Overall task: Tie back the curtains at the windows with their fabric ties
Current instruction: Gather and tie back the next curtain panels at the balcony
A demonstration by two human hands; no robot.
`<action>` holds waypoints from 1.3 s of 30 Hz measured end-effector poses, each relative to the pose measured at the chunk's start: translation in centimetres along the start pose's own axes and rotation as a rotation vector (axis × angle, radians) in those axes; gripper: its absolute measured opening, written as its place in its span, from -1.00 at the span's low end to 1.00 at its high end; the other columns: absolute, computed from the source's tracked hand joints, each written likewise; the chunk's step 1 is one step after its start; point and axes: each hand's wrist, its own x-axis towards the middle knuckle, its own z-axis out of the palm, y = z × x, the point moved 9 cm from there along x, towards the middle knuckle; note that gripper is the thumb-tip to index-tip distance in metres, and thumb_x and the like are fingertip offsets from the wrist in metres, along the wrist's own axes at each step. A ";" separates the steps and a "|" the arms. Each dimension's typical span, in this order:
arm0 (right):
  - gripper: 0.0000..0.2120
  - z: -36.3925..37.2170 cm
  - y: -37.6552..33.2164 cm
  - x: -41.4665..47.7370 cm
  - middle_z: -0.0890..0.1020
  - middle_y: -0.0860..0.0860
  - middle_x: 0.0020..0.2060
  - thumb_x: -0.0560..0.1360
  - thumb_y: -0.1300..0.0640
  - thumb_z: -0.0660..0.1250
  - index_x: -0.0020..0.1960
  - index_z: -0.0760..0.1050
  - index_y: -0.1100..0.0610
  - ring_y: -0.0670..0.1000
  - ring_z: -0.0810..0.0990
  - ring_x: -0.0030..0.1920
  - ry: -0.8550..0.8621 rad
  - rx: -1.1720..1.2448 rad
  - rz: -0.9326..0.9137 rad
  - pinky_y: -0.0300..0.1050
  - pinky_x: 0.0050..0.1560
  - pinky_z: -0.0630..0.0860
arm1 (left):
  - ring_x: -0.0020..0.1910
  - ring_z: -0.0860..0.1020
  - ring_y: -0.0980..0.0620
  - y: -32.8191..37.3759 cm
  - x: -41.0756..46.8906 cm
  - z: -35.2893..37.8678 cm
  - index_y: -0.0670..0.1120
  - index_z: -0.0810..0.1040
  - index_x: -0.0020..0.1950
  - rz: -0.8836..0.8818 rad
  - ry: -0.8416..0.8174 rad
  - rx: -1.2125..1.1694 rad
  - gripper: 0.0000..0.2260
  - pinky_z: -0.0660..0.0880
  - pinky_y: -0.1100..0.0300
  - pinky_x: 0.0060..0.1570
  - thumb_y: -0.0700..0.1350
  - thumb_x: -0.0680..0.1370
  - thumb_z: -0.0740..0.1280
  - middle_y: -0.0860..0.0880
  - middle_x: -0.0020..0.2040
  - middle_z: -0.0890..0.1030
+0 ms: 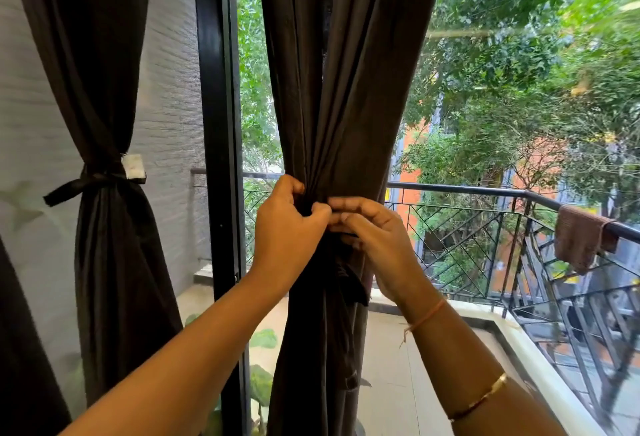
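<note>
Head view: the dark curtain point(332, 89) hung just right of the black window frame point(216, 89), bunched into a narrow waist at the level of the hands. The left hand point(287, 224) was curled round that waist from the left with its fingers dug into the folds, apparently so that the gathered cloth would not spread. The right hand point(377, 238) met it from the other side, fingertips pinching the fabric tie point(348, 235), a dark band lying across the front of the bunch. A loose end seemed to hang just below, though dark on dark made it hard to trace. Whether the tie was fastened yet could not be told.

Further left, a second curtain point(104, 72) was cinched by its own tie point(86, 186). A white patch point(134, 166) showed at that tie's end, likely a fastening strip. Outside, a brown cloth point(578, 241) lay draped over the balcony railing point(467, 190).
</note>
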 end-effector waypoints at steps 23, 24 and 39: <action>-0.91 -5.9 1.9 -0.1 0.55 0.05 -0.06 0.48 0.35 0.31 -0.13 0.47 0.19 0.05 0.53 0.02 0.310 -0.638 -0.256 -0.17 0.05 0.49 | -0.37 0.38 0.02 -0.9 0.2 2.8 -0.05 0.45 -0.15 -0.093 -0.267 -0.121 -0.85 0.39 0.06 -0.30 -0.20 0.56 0.14 -0.24 -0.27 0.48; -0.91 -6.1 2.0 0.0 0.55 0.07 -0.02 0.50 0.35 0.28 -0.11 0.44 0.19 0.06 0.52 0.06 0.342 -0.616 -0.256 -0.13 0.08 0.47 | -0.36 0.39 0.02 -0.7 0.0 3.0 -0.06 0.44 -0.15 -0.089 -0.263 -0.134 -0.86 0.41 0.04 -0.29 -0.21 0.56 0.14 -0.23 -0.26 0.48; -0.68 -0.3 7.4 1.4 0.62 0.17 -0.19 0.50 0.25 0.27 0.21 0.39 0.35 0.11 0.59 -0.21 -0.013 0.370 0.435 -0.07 -0.15 0.59 | -0.06 0.41 -0.08 -0.6 0.6 3.2 0.05 0.34 -0.17 0.078 -0.203 0.030 -0.81 0.38 0.08 -0.06 -0.23 0.56 0.13 -0.04 -0.07 0.38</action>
